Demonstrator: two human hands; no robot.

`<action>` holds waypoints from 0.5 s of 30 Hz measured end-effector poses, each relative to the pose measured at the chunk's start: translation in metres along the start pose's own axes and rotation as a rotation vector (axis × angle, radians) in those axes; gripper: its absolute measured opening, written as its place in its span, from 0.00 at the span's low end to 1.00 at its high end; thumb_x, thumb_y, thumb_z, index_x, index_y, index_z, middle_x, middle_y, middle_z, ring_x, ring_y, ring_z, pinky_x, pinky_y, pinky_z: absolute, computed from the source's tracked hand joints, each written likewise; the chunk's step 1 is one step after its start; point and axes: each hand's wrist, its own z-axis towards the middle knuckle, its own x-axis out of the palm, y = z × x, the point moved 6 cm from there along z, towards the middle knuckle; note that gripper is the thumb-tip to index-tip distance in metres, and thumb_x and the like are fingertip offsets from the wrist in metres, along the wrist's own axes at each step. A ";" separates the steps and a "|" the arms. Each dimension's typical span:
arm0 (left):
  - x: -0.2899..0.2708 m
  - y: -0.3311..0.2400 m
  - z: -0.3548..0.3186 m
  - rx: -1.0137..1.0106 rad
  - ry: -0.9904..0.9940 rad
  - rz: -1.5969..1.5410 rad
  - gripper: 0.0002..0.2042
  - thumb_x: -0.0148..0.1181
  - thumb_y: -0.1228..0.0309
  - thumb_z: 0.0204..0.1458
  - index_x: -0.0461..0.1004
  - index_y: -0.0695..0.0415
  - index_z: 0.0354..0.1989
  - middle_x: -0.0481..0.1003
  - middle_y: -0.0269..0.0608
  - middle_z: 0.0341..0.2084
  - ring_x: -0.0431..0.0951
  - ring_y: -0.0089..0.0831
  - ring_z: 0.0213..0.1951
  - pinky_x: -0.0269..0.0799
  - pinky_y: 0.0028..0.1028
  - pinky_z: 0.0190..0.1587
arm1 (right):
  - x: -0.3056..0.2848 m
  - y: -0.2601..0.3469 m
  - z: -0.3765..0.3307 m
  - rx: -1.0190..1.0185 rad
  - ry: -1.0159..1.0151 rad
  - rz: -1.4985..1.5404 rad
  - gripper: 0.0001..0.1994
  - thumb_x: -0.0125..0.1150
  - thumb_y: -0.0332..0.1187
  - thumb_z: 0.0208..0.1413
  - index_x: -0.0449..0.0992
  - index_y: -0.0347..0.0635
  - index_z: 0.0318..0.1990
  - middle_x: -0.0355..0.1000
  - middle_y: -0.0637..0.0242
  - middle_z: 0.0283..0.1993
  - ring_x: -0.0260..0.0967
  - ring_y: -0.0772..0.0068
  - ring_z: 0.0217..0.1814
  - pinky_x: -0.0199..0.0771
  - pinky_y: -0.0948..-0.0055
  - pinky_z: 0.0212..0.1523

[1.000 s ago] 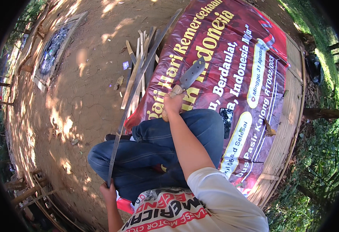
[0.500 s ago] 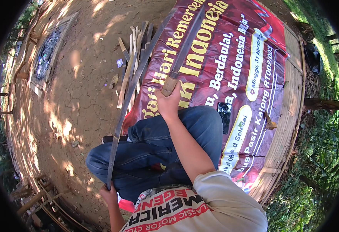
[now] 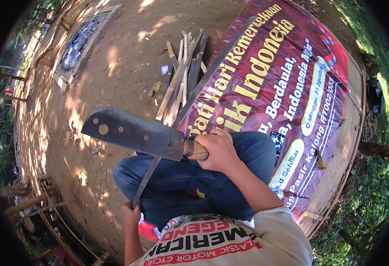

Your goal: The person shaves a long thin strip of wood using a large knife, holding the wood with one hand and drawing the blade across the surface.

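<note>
My right hand (image 3: pixel 218 150) is closed round the wooden handle of a broad machete (image 3: pixel 136 135). Its dark blade has several round holes and points left, lying flat to view across a long bamboo strip (image 3: pixel 203 84). Whether blade and strip touch I cannot tell. Down by my left knee, my left hand (image 3: pixel 131 215) grips the strip's near end. From there the dark, narrow strip slants up and away to the right, over my legs (image 3: pixel 172 177) in blue jeans. Part of it is hidden behind the blade.
A red printed banner (image 3: pixel 265 88) covers a bamboo platform (image 3: pixel 336 181) under me and to the right. Several split bamboo pieces (image 3: pixel 176 86) lie piled on the bare earth ahead. A dark, phone-like rectangle (image 3: pixel 277 144) rests by my right knee. At far left is a framed ash pit (image 3: pixel 81 46).
The machete has come back toward me and swung from pointing away to pointing left, now crossing the strip. My left hand keeps its hold on the strip. The whole view has shifted.
</note>
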 end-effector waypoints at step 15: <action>0.010 0.021 0.003 0.014 0.005 -0.127 0.19 0.64 0.64 0.43 0.68 0.69 0.13 0.63 0.55 0.07 0.66 0.40 0.11 0.59 0.38 0.19 | -0.004 -0.018 0.019 -0.113 0.248 -0.292 0.16 0.70 0.36 0.27 0.74 0.47 0.29 0.72 0.64 0.24 0.71 0.61 0.29 0.69 0.66 0.43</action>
